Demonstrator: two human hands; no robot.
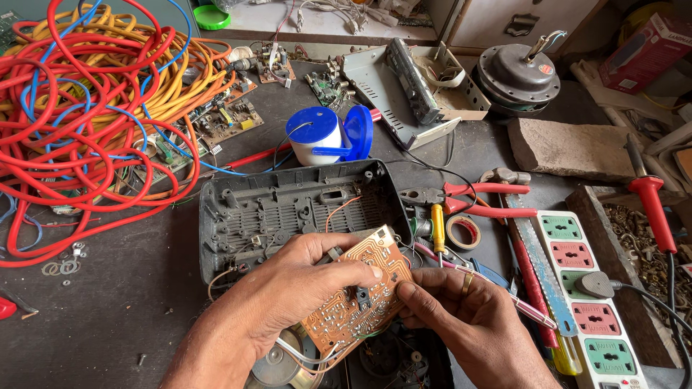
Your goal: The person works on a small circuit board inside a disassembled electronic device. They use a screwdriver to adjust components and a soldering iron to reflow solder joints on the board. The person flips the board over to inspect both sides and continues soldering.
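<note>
At the near edge of the dark workbench (108,317), both hands hold an orange-brown circuit board (360,288), solder side up and tilted, just in front of an open grey plastic casing (288,209). The left hand (288,288) grips the board's left edge, the thumb laid across its top face and the fingers curled beneath. The right hand (461,317) pinches the board's right edge between thumb and fingertips; a ring shows on one finger. White wires run from under the board toward a round metal speaker (270,367) below.

Behind the casing stands a white tub with a blue hinged lid (324,135) flipped open. To the left lies a big tangle of red, orange and blue cable (94,101). Right of the casing rest red-handled pliers (476,198), a roll of tape (465,232) and a yellow-handled screwdriver (437,227). At the right edge lies a white power strip (587,302) with green and pink socket panels, one grey plug seated in it. A red-handled soldering iron (652,205) sits beyond it. In the top right corner a red cardboard box (645,50) with white lettering lies tilted, near a round fan motor (519,72) bearing a small red round label.
</note>
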